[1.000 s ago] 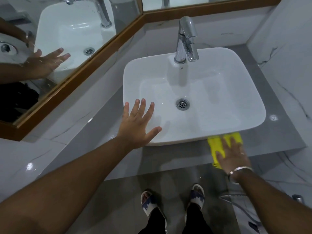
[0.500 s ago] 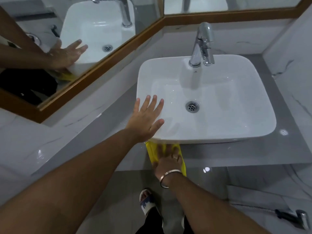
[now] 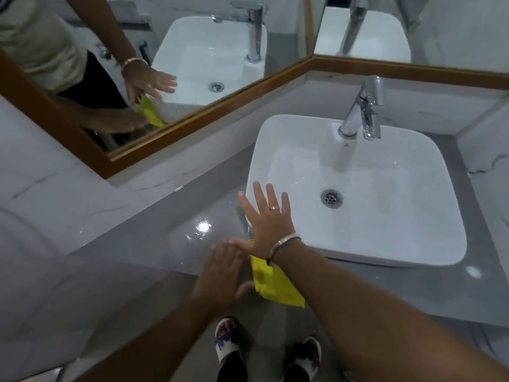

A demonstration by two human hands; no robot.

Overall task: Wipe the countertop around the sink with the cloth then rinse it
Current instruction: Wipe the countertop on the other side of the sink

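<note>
Fingers (image 3: 271, 199) spread wide on both hands, gripping nothing.
Cloth (image 3: 275, 283) lies on bench (image 3: 413, 295) under right hand (image 3: 265, 224) wrist, left hand (image 3: 220, 271) beside.

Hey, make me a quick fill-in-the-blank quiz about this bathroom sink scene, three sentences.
1. The cloth on the countertop is ___ in colour.
2. The right hand, fingers spread, wears a bracelet on its wrist and a ___ on one finger.
3. The sink is reflected in the wood-framed ___.
Missing words: yellow; ring; mirror.
</note>
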